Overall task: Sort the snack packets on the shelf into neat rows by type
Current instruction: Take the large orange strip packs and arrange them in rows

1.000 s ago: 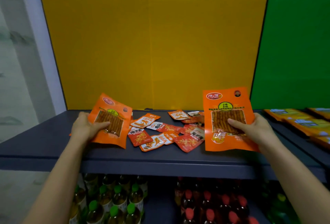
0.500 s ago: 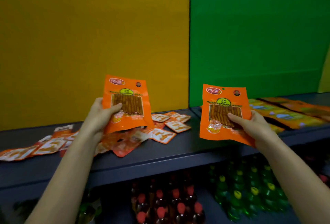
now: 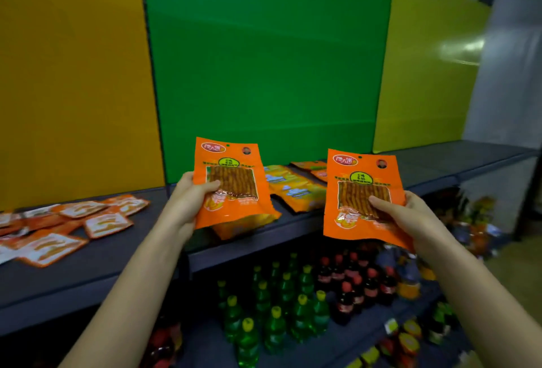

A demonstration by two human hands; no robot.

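My left hand (image 3: 187, 200) grips an upright large orange snack packet (image 3: 231, 182) with a clear window showing brown sticks. A matching orange packet (image 3: 362, 191) is held upright by my right hand (image 3: 401, 215), thumb across its front. Both packets hang above the front of the dark shelf (image 3: 140, 250). A pile of small orange-and-white sachets (image 3: 73, 226) lies on the shelf at the left. Behind the two held packets, long yellow-orange packets (image 3: 293, 188) lie side by side in front of the green panel. Another yellow-orange packet (image 3: 243, 225) lies under the left one.
Yellow, green and lime back panels rise behind the shelf. The lower shelf holds green bottles (image 3: 278, 309) and dark red-capped bottles (image 3: 360, 282). More goods (image 3: 472, 226) sit at the lower right. The shelf's right section (image 3: 457, 159) is bare.
The view has swung right: the sachet pile slid to the left edge and the green panel now fills the middle. Both hands carried their orange packets rightward along the shelf, still upright.
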